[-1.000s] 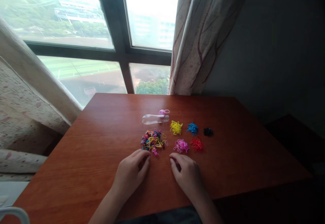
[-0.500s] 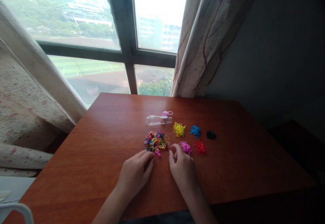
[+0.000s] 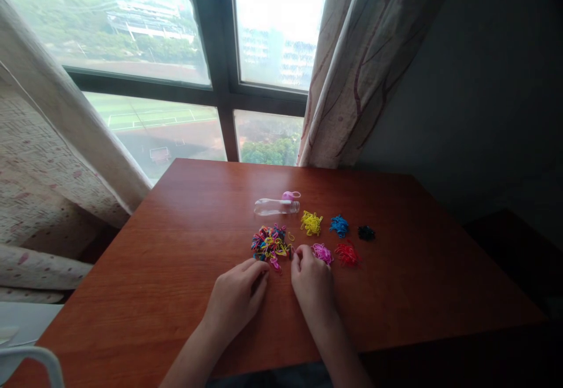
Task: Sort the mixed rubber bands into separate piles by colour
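Evidently sorted by colour, a mixed heap and a pink cluster are lying midway between the desk's edges. The right hand is curling narrowed fingertips between them; I cannot tell whether they are pinching a band. The left hand is resting loosely open, touching the heap's near side.

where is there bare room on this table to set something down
Bare wood lies left of the mixed band pile to the table edge, right of the black pile, and behind the clear bottle toward the window. The middle is crowded: colour piles, bottle, and the left hand and right hand in front of them.
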Available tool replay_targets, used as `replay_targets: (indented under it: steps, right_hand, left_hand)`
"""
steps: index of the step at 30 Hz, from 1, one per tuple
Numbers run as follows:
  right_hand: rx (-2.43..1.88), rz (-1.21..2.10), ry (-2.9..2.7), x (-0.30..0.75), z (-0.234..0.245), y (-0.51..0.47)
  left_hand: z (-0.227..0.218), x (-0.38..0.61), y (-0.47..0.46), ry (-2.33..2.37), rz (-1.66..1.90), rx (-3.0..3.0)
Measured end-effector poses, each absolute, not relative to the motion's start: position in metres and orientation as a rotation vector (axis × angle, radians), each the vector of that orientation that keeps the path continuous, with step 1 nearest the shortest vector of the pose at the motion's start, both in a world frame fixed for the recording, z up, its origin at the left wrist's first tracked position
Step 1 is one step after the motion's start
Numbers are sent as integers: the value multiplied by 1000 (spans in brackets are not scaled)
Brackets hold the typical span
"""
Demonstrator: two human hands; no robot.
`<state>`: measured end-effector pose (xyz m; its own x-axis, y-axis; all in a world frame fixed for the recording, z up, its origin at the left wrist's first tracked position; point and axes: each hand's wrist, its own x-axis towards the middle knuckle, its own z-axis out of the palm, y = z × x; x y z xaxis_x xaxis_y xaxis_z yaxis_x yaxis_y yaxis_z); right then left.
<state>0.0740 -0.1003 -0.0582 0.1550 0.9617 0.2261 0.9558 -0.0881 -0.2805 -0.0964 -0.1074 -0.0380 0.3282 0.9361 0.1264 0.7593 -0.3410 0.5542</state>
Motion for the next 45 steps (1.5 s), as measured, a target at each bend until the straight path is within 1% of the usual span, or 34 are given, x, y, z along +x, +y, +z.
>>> replay_targets:
  steps: [5,8,11,17,26,34,38,45]
  right_hand:
    - [-2002,76,-1783,78,-60,-107]
    - [-1922,141,-1712,90,-60,-114]
    - [-1870,134,-1614,109,-56,-119]
    - [-1879,131,-1558,137,-54,-117]
    - [-1843,154,-1553,134,-53,-122]
    - [-1662,364,-1762,109,-59,-130]
    - [-1635,359,-1915,98,-63,-133]
    - [-1612,390,-1964,97,-59,-134]
  left_hand:
    - [-38,-97,-108,1503,647,2198]
    - [-39,-97,-108,1501,627,2201]
    - [-39,-98,-108,1501,590,2218]
    - [-41,-98,-108,1515,576,2241]
    - [-40,-98,-109,1514,567,2223]
    - [-46,-100,-109,1529,619,2234]
    - [-48,-99,-109,1518,661,2238]
    - [-44,-88,-107,1432,460,2458]
